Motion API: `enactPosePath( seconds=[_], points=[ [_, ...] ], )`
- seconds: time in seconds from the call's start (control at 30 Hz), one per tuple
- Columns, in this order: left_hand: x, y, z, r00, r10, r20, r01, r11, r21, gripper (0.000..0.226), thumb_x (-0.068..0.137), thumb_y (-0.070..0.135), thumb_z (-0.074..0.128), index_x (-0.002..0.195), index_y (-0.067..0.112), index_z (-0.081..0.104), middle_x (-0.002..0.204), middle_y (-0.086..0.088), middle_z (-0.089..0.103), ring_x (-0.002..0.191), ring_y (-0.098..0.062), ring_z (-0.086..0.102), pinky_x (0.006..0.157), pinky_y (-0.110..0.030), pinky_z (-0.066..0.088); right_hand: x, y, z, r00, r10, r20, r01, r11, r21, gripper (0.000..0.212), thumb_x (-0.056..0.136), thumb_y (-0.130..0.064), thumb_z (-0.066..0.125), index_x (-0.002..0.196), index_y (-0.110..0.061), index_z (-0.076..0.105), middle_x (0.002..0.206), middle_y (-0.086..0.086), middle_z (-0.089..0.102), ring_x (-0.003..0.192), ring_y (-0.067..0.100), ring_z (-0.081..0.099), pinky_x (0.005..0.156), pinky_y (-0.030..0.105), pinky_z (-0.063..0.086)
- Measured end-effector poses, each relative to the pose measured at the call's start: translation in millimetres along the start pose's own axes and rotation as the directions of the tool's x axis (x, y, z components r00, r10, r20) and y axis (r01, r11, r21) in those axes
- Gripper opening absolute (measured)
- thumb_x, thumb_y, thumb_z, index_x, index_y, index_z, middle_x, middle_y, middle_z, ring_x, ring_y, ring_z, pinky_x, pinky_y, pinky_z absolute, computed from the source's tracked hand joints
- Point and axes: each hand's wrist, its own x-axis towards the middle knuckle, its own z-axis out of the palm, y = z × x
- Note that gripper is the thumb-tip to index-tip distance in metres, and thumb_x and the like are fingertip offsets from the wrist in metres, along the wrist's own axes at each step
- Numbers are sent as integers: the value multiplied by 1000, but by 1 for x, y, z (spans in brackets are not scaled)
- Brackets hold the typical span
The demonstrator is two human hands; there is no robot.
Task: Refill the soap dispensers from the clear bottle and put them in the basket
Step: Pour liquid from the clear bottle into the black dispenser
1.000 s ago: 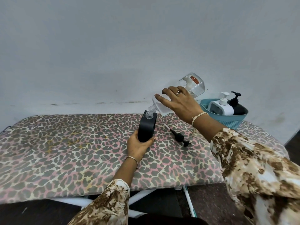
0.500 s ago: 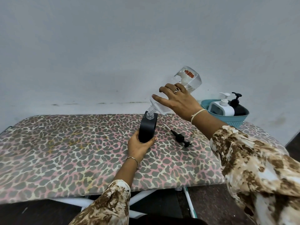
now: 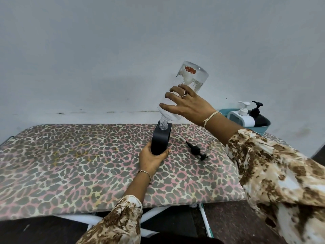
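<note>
Gripping the bottle (image 3: 192, 77), the right hand (image 3: 190, 106) aims its neck toward seven o'clock into the dispenser (image 3: 161, 140), clasped upright by the left hand (image 3: 151, 160).

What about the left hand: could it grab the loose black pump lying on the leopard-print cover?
Probably not: the left hand grips the black dispenser under the tilted clear bottle. The leopard-print cover between it and the black pump lies bare.

The bottle (image 3: 189, 80) is over the dispenser (image 3: 161, 140) you grip, touching its top. The pump (image 3: 195, 150) lies just right of it; the basket (image 3: 263, 128) stands farther right, behind.
</note>
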Motion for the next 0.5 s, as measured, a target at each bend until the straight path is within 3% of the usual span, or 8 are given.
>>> enactPosePath(
  seconds=[0.17, 0.33, 0.5],
  points=[
    [-3, 3, -1, 1000, 26, 2, -26, 1000, 1, 54, 68, 19, 86, 114, 16, 59, 105, 2, 64, 99, -17, 63, 92, -34, 54, 7, -1, 3, 997, -31, -78, 26, 998, -64, 59, 89, 9, 23, 130, -26, 50, 125, 9, 53, 125, 34, 45, 117, 45, 12],
    [-2, 3, 0, 1000, 30, -1, -30, 1000, -7, 53, 67, 19, 87, 112, 17, 59, 104, 3, 64, 99, -16, 63, 91, -30, 53, 11, 0, 3, 993, -75, -88, 68, 995, -75, 52, 90, 8, 33, 129, -24, 46, 126, 9, 53, 125, 34, 46, 117, 46, 12],
    [0, -2, 0, 1000, 7, -14, -7, 1000, -2, 51, 65, 21, 88, 104, 26, 56, 106, -2, 68, 93, -23, 69, 81, -43, 59, 14, 1, 2, 987, -124, -105, 113, 988, -101, 50, 90, 6, 34, 128, -24, 46, 126, 8, 54, 123, 33, 48, 117, 45, 14]
  ],
)
